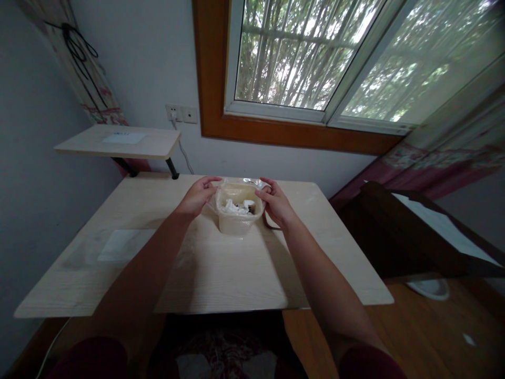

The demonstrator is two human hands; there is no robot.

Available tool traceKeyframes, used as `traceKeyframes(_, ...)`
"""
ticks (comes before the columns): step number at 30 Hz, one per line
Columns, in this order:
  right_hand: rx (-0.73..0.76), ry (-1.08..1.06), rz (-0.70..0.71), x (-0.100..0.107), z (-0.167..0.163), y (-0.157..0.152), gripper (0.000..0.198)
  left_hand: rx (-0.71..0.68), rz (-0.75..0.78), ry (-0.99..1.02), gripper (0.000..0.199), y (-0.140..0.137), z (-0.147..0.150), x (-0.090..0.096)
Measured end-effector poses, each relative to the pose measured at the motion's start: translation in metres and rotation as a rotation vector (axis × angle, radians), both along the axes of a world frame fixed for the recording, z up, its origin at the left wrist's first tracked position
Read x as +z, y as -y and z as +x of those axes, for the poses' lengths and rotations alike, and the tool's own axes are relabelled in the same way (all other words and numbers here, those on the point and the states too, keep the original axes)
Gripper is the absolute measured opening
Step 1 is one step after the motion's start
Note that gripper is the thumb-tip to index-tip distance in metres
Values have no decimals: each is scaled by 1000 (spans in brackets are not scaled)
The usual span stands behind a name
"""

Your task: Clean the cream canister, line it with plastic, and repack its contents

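A small cream bin (pixel 236 226) stands upright on the pale wooden table (pixel 244 279), near its back edge. Lining it is a clear plastic bag (pixel 213 202), spread over the rim. Crumpled white tissues (pixel 235 207) and a small dark scrap lie inside. At the bin's left, my left hand (pixel 197 198) is closed on the bag's edge. On the opposite side my right hand (pixel 278 202) grips the bag too, thumb over the rim. A thin brown loop (pixel 271 225) shows beside the bin, below my right hand; what it belongs to is unclear.
A raised shelf (pixel 145 149) with a paper label stands at the back left. A whitish sheet (pixel 125 245) lies on the table's left. Behind are a wall socket (pixel 181 113) and a window (pixel 300 63). Dark furniture (pixel 414 237) stands at the right.
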State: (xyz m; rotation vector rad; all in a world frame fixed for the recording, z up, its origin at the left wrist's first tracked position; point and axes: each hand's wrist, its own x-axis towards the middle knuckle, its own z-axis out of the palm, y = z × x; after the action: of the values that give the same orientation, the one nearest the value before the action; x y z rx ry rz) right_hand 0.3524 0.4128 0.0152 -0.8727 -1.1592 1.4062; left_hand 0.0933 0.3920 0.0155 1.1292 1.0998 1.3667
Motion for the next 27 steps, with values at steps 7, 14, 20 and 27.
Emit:
traceKeyframes(7, -14, 37, -31, -1, 3, -1, 60, 35, -143, -25, 34, 1, -4, -6)
traceKeyframes(14, 39, 135, -190, 0, 9, -3, 47, -104, -204, 3, 24, 4, -13, -13)
traceKeyframes(20, 100, 244, -205, -1, 10, -5, 38, -238, -225, 22, 32, 5, -15, -12)
traceKeyframes(27, 137, 267, -216, -6, 11, -6, 40, -249, -203, 42, 34, 1, -14, -16)
